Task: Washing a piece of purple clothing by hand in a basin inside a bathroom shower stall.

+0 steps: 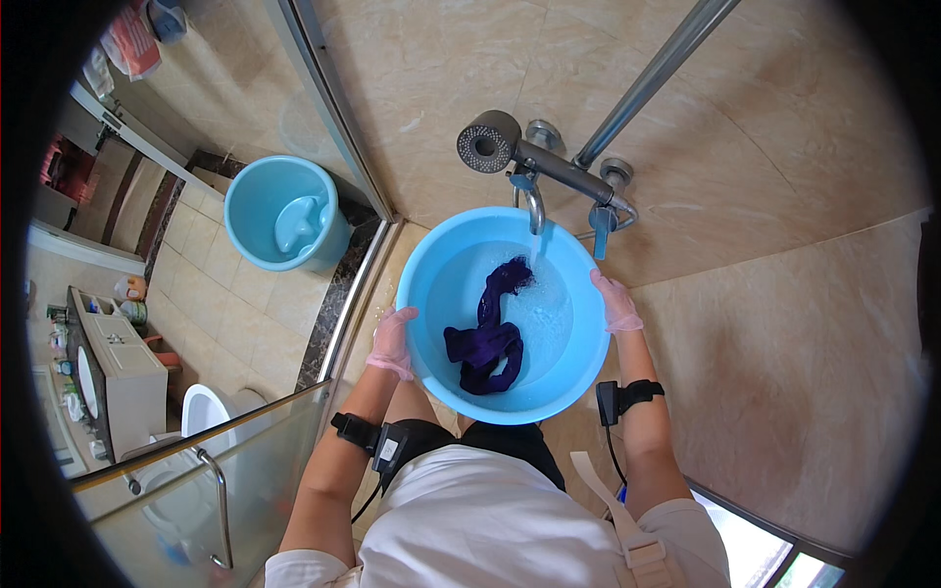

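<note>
A light blue plastic basin (441, 257) is held between my two hands under a metal faucet spout (537, 213), from which water runs. My left hand (393, 342), in a thin pink glove, grips the left rim. On the right rim, my right hand (616, 301) has its gloved thumb over the edge, its other fingers mostly hidden by the wall. Inside the basin, a twisted dark purple cloth (492, 342) lies in shallow water, its upper end near the bubbling stream.
Above the basin hang a grey shower head (489, 142) and a metal riser pipe (654, 81). A glass door (213, 478) stands at the left. Beyond the sill are a blue bucket (334, 242), a toilet (202, 411) and a white cabinet (132, 367).
</note>
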